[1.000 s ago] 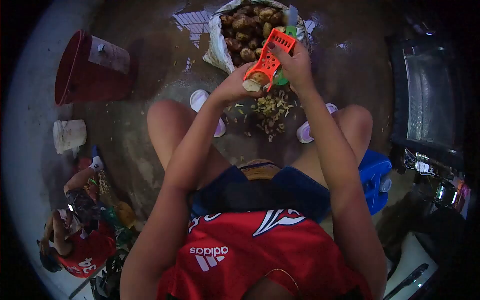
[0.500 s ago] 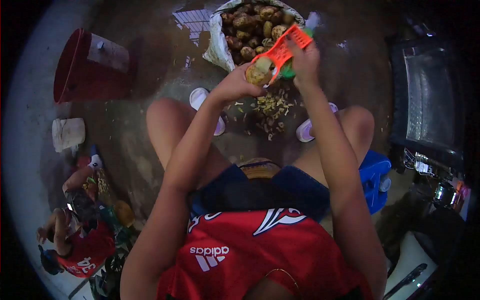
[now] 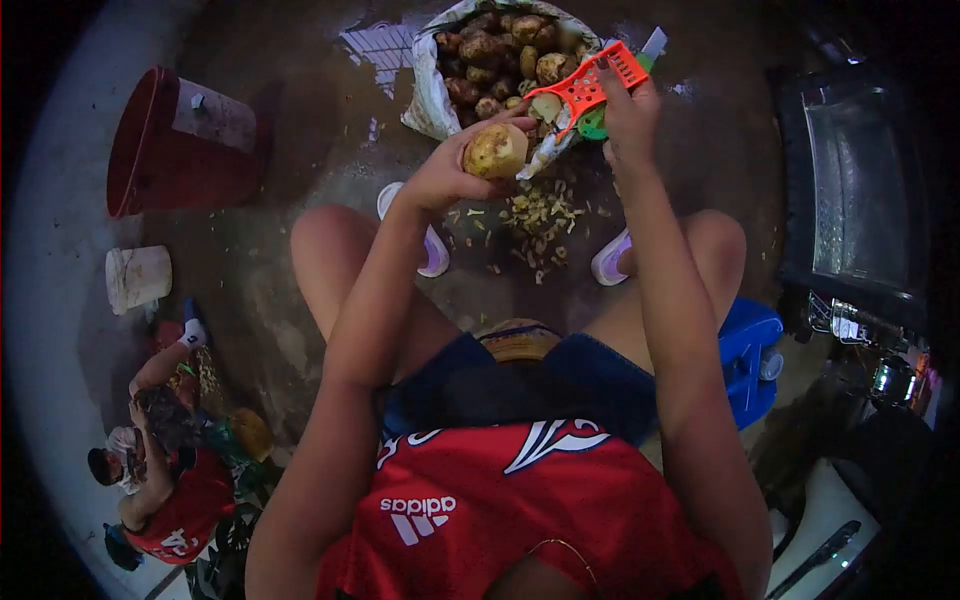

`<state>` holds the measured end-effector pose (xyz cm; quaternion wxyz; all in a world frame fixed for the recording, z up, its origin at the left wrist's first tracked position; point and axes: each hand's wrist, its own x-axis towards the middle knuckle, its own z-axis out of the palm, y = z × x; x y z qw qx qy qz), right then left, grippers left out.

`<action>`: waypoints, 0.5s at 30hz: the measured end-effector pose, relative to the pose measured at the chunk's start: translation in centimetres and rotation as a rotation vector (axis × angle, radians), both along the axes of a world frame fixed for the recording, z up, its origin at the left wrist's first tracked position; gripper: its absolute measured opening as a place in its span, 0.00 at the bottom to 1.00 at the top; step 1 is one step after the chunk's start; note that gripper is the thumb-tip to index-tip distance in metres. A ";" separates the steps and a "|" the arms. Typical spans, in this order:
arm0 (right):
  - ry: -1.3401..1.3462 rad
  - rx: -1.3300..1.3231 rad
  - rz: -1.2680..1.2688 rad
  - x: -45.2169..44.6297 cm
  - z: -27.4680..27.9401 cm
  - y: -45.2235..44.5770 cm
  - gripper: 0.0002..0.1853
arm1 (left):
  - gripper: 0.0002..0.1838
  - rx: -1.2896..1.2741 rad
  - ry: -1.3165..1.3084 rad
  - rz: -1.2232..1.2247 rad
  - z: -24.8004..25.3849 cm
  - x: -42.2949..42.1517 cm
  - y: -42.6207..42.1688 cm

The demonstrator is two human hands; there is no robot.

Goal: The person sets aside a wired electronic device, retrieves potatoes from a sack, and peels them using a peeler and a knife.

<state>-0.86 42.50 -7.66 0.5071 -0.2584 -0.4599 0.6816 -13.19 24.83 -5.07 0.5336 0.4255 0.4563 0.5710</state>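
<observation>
Near a sack [image 3: 425, 95], the left hand [image 3: 450, 168] cradles a part-peeled potato [image 3: 495, 151]; the right hand [image 3: 630, 115] grips an orange peeler [image 3: 593, 86], best stroked clear of fingers [image 3: 517, 122].

My orange peeler [image 3: 583, 90] looks like smooth plastic, and my potato [image 3: 492, 151] has dull, speckled skin with a smooth, bare patch. The sack [image 3: 428, 90] looks like crinkly plastic, and the potatoes [image 3: 482, 48] inside it look rough. I wear a soft-looking cloth shirt [image 3: 555, 495], and the floor [image 3: 255, 275] is shiny where it looks wet.
</observation>
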 end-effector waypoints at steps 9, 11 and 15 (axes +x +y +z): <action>-0.022 -0.104 0.123 0.4 0.0 0.3 0.11 | 0.42 -0.069 -0.249 -0.145 -0.2 -0.5 -0.8; 0.000 -0.157 0.134 0.5 0.1 0.6 0.11 | 0.42 -0.047 -0.218 -0.144 -0.3 -0.5 -0.9; 0.092 -0.200 0.140 1.0 0.4 1.4 0.11 | 0.42 -0.048 -0.230 -0.112 0.6 -0.1 -1.2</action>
